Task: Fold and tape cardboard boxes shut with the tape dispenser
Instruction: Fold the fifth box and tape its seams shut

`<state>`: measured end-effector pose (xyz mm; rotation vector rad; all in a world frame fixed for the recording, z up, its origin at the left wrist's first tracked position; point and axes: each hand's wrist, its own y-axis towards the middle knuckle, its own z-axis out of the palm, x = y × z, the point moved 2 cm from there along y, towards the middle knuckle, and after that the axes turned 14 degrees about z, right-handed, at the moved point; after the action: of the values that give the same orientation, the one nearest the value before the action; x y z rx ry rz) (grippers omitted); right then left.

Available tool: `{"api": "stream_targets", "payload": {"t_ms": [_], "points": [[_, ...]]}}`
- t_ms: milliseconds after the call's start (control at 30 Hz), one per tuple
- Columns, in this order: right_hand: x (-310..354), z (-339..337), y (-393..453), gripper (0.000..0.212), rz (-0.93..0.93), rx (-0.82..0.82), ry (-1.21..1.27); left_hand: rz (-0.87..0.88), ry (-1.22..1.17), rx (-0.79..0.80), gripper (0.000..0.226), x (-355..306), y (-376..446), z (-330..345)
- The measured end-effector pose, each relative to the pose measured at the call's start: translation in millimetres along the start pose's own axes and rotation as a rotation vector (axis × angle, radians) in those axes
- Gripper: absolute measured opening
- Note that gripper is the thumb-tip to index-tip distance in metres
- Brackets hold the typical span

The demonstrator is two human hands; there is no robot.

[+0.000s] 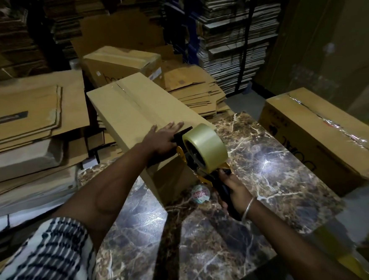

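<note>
**Taping a long box on a marble table**

Right hand (233, 191) wrapped tight round the black handle of the tape dispenser (202, 158), clear tape roll (204, 147) on top, its front end at the near end of the long cardboard box (140, 112). Left hand (164, 136) just left of the dispenser, fingers straight, palm flat on the box top beside the centre seam, gripping nothing. The box lies across the far left edge of the dark veined marble table (207, 236), which is glossy with light glare. A small round sticker or label (200, 193) sits on the table just left of the grip. Right of the grip, a taped box (323, 139). Beyond the long box, another sealed box (121, 65). Left, stacked flat cardboard sheets (25, 120). Dim storeroom; flattened cartons (233, 38) piled high at the back.
</note>
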<state>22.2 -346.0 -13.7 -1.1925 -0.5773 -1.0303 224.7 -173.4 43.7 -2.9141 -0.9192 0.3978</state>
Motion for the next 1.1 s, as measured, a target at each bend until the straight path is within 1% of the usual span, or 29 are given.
{"api": "stream_targets", "payload": {"t_ms": [100,233,333,367,467,567,667,767,800,833,900,933,967,1033,1100], "points": [[-5,-1,2,0.063,-0.016,0.032,0.056,0.022,0.017,0.004,0.059,-3,-2,0],[-12,-3,4,0.064,-0.034,0.029,0.069,0.039,0.030,0.006,0.056,3,-1,4],[-17,-3,5,0.086,-0.040,-0.012,0.105,0.071,0.042,-0.004,0.059,3,-1,5],[-18,-4,4,0.087,-0.037,-0.006,0.113,0.065,0.040,-0.001,0.061,4,-1,5],[-24,-12,-1,0.077,-0.031,0.030,0.111,0.072,0.075,0.017,0.064,7,0,6],[-35,-22,-14,0.067,-0.020,0.058,0.114,0.101,0.084,-0.009,0.053,10,2,10],[-35,-22,-25,0.077,-0.032,0.075,0.157,0.099,0.071,-0.017,0.052,10,3,11],[-32,-16,-28,0.076,-0.042,0.073,0.164,0.096,0.082,-0.045,0.047,7,2,8],[-33,-16,-28,0.079,-0.046,0.064,0.187,0.099,0.084,-0.072,0.046,3,3,5],[-32,-16,-28,0.084,-0.050,0.059,0.210,0.121,0.095,-0.113,0.045,-4,5,5],[-37,-18,-25,0.087,-0.055,0.049,0.233,0.232,0.102,-0.235,0.041,-21,8,6],[-40,-19,-24,0.086,-0.056,0.042,0.228,0.291,0.072,-0.280,0.038,-27,9,7],[-45,-21,-23,0.085,-0.058,0.033,0.218,0.325,0.016,-0.286,0.036,-30,9,10],[-51,-24,-24,0.081,-0.062,0.021,0.191,0.347,-0.042,-0.215,0.036,-29,10,15],[-52,-24,-26,0.080,-0.039,0.025,0.211,0.364,0.036,-0.124,0.043,-27,14,16]]}}
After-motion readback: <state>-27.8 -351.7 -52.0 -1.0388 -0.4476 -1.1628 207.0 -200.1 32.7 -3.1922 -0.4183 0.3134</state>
